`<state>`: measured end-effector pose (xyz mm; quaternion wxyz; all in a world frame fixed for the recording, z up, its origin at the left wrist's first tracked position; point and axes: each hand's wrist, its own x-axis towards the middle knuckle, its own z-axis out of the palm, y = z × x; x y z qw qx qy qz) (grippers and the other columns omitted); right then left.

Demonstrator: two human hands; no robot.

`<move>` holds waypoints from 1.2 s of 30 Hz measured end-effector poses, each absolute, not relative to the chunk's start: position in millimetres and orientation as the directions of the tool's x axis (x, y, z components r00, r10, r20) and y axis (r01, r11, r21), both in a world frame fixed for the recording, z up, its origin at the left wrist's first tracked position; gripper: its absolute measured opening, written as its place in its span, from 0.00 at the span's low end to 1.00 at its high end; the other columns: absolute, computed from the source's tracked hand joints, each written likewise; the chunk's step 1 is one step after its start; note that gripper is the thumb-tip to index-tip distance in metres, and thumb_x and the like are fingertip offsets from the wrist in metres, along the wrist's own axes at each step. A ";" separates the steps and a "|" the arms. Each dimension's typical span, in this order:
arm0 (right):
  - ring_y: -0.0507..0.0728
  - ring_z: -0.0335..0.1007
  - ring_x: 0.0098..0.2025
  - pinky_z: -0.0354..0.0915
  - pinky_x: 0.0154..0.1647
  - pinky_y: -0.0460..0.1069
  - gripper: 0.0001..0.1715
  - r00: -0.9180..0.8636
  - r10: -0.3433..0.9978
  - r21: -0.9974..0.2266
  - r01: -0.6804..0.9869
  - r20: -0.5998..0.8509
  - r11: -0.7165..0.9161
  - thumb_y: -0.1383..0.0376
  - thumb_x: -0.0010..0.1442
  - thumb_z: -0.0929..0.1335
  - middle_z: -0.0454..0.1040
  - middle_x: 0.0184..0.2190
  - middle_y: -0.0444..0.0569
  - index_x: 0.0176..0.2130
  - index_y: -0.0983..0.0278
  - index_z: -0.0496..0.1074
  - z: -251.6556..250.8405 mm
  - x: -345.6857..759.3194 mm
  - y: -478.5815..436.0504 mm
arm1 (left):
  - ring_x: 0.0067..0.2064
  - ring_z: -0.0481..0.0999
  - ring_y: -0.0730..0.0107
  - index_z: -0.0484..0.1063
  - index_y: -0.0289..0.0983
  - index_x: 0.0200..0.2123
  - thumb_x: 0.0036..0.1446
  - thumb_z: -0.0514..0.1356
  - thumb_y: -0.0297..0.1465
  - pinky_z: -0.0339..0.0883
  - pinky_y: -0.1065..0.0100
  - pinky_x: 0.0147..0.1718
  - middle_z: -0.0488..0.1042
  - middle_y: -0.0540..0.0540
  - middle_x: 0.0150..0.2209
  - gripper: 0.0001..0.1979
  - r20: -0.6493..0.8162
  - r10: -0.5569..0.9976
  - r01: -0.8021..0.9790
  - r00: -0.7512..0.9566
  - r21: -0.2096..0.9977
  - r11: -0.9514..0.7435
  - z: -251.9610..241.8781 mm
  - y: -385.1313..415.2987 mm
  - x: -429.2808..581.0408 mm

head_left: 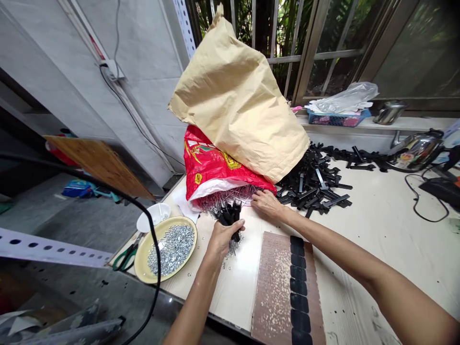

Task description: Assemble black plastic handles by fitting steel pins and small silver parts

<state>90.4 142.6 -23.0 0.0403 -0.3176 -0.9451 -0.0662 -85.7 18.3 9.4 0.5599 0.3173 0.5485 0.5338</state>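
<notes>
My left hand (223,235) is wrapped around a bunch of black plastic pieces (230,214), held upright just in front of the red bag. My right hand (266,204) reaches to the mouth of the red bag (212,165), its fingers curled at the edge of a heap of thin metal rods (230,195). Whatever those fingertips pinch is too small to make out. A large tan paper sack (237,91) lies over the top of the red bag. Beside it, to the right, spreads a pile of black plastic pieces (316,184).
A yellow dish (142,266) of small shiny metal parts stands at the left, by a white bowl (143,223) and green-handled scissors (124,258). A brown board (266,287) with a row of black pads (298,273) lies in front. A kettle (417,148) stands far right; a black cable (156,249) hangs left.
</notes>
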 end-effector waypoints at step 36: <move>0.51 0.72 0.34 0.69 0.37 0.47 0.08 -0.065 0.766 -0.766 0.039 0.639 0.642 0.61 0.56 0.70 0.75 0.32 0.43 0.37 0.61 0.72 97.8 82.2 68.3 | 0.30 0.73 0.65 0.72 0.32 0.37 0.39 0.67 0.32 0.65 0.68 0.28 0.75 0.46 0.29 0.18 0.043 0.985 0.297 -0.168 0.955 0.008 20.2 37.7 -52.0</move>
